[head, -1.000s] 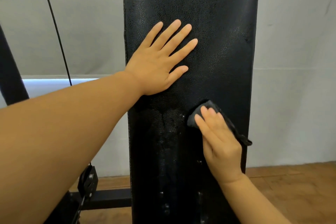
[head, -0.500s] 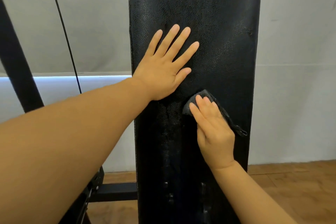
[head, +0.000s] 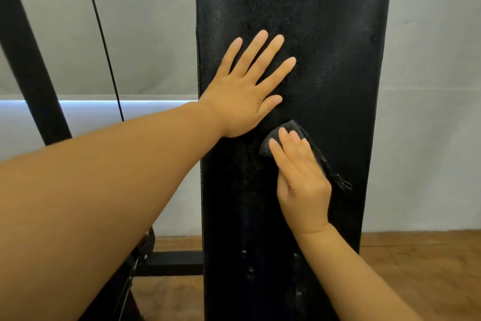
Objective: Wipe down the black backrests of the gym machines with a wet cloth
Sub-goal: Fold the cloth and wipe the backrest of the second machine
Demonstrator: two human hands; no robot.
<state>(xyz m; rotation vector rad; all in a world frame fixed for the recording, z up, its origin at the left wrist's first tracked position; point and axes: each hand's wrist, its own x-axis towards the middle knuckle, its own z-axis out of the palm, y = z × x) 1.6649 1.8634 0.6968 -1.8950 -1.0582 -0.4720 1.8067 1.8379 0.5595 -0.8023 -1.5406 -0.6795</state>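
While the left forearm fills the near corner, the right hand [head: 302, 177] sits closest to the work, fingers pressed together and flat, pinning a dark cloth [head: 291, 129] against the backrest [head: 325, 60]. A tail of cloth [head: 338, 180] trails out past the little-finger side, toward the pad's right edge.

Just above and to the left, nearly touching the cloth's top, the left hand [head: 244, 94] lies spread, palm down, all five fingers fanned on the vinyl, bracing it and holding nothing.

Now the key line: the backrest runs long and upright, top out of shot, bottom out of shot. Cloth is about mid-height, centre-right. My read is that the untouched vinyl lies straight up from the right hand, and the left hand is parked right in that lane, so the next stroke either swings right of it or waits for it to lift. The lower pad looks darker, maybe damp; hard to be sure.

Beyond, a black frame [head: 31, 60] and thin cable [head: 104, 42] stand left, wood floor [head: 416, 268] below, grey wall [head: 429, 86] behind. No brand, label or writing readable anywhere.
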